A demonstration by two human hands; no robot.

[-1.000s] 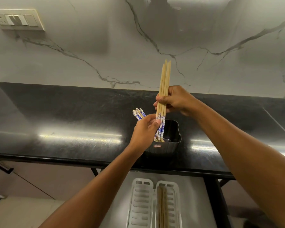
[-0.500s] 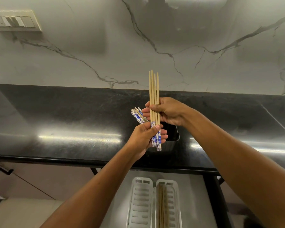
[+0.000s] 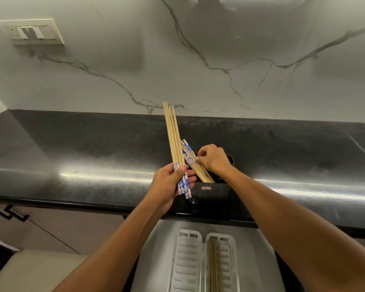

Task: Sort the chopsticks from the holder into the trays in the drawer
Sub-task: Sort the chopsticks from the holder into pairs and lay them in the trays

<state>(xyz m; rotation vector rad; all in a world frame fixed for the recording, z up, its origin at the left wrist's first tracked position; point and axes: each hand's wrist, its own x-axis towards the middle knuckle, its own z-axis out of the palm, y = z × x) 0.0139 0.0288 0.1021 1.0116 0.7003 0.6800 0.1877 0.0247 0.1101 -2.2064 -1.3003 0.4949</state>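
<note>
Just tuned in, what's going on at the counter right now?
A person is emptying a black chopstick holder on the dark countertop. The left hand grips a bundle of blue-patterned chopsticks, patterned ends down. The right hand is pinching more chopsticks that sit in the holder. In the open drawer below, the right tray holds some chopsticks; the left tray looks empty.
</note>
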